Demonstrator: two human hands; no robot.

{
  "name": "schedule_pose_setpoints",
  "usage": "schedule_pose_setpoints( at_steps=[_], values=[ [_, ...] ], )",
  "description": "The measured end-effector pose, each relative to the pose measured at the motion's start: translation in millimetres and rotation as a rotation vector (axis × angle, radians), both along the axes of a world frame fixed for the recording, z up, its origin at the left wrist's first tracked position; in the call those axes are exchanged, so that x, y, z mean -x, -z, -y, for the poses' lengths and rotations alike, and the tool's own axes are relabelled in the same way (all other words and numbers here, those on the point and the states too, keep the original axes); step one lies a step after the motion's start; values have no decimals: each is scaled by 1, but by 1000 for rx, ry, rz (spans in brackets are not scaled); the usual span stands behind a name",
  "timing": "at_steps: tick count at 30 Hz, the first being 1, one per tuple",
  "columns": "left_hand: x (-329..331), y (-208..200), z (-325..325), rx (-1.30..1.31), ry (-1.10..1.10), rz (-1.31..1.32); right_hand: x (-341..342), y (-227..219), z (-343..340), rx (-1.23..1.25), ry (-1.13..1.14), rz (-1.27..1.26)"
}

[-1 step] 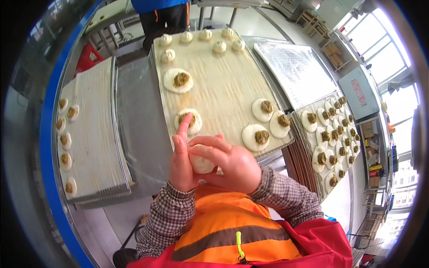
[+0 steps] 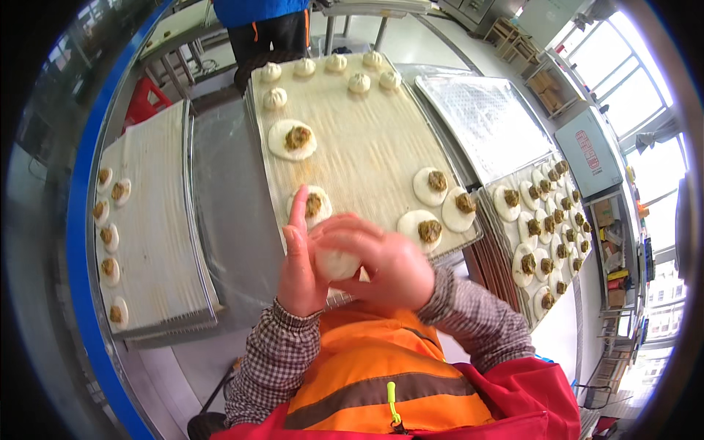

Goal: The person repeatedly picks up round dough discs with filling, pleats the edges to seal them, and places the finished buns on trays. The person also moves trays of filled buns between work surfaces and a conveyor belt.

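A white dough bun is held between my two hands at the near edge of the middle tray. My left hand cups it from the left, the index finger stretched away from me. Curled over the bun from the right is my right hand, its fingers gathered at the top and hiding the closure. Just beyond my left fingers lies a flat dough round with brown filling. Another filled round sits farther up; several more, such as one filled round, lie to the right.
Closed buns line the tray's far end. A left tray and a right stacked tray carry filled rounds. Behind the right one is a plastic-covered tray. A person in dark trousers stands at the far side; a red stool is nearby.
My right hand has shifted slightly right and up around the bun, its fingers drawn more together. The bun shows a little farther right. The trays' contents look the same.
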State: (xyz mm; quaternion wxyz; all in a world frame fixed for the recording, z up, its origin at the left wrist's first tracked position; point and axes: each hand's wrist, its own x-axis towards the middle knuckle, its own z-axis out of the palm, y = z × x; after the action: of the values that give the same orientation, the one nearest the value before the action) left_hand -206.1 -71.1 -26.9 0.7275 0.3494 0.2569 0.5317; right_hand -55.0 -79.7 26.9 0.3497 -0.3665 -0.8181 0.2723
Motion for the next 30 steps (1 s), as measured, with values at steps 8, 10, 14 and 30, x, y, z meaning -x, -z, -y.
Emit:
schedule_pose_setpoints(
  at_steps=[8, 10, 14, 30],
  values=[
    [52, 36, -59, 88, -147, -87, -41, 22, -243, 338, 360, -61],
    [63, 45, -68, 123, -162, -146, -32, 41, -294, 339, 379, 22],
    [78, 48, -95, 106, -241, -310, -20, 85, -357, 340, 424, 225],
    [-114, 32, -77, -811, 429, -1254, -155, -13, -199, 32, 231, 433]
  ],
)
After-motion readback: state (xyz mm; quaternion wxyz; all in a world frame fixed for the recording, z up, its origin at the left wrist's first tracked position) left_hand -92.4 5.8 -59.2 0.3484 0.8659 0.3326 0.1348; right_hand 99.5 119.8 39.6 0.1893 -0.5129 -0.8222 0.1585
